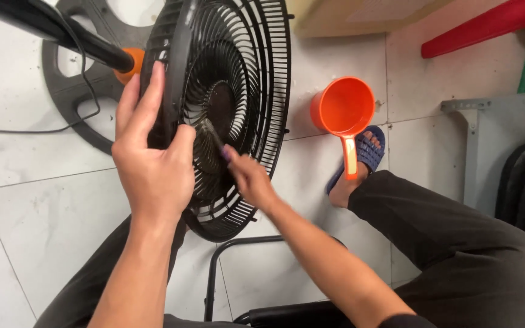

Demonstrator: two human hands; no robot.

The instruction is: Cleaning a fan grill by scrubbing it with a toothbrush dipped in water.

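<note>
At the near centre, above the white tiled floor [44, 218], the left hand [150, 158] wraps the black fan grille [244, 79] by its left rim, fingers curled shut on it. The right hand [247, 176] pinches a small brush [214, 135] against the ribs. Short strokes along the ribs, grille held steady, would likely work best.
</note>
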